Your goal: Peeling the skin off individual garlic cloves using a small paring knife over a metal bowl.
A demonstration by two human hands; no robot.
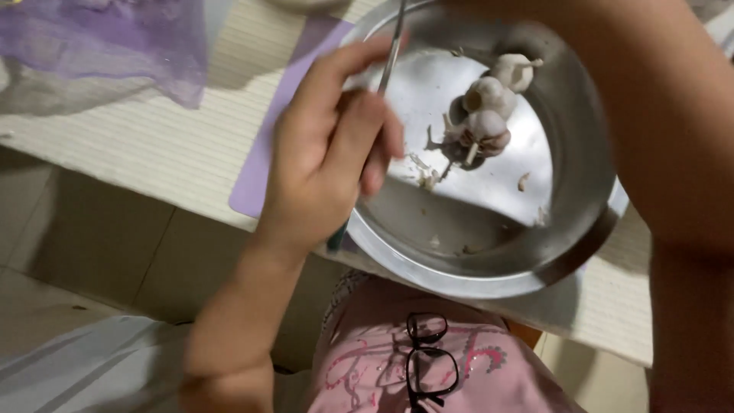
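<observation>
Gripping a thin metal tool (390,57), the left hand (329,153) hovers over the near-left rim of the steel bowl (581,138), its fingers curled shut around the shaft; the tool's dark handle end (336,237) pokes out below the palm, just over the bowl's edge. Three garlic bulbs (489,99) lie clustered in the bowl's far half, touching one another, with scraps of papery skin (428,177) scattered on the bowl's floor beside them. The right arm (673,153) crosses over the bowl's right side, but its hand is out of sight, so I cannot tell whether it holds anything. The bowl sits on a ribbed cream mat (153,138) on the table, partly over a lilac sheet (267,153) at its left. Purple mesh fabric (115,38) lies well left of the bowl. Folded black glasses (428,359) hang on the pink shirt (382,367) below the bowl.
</observation>
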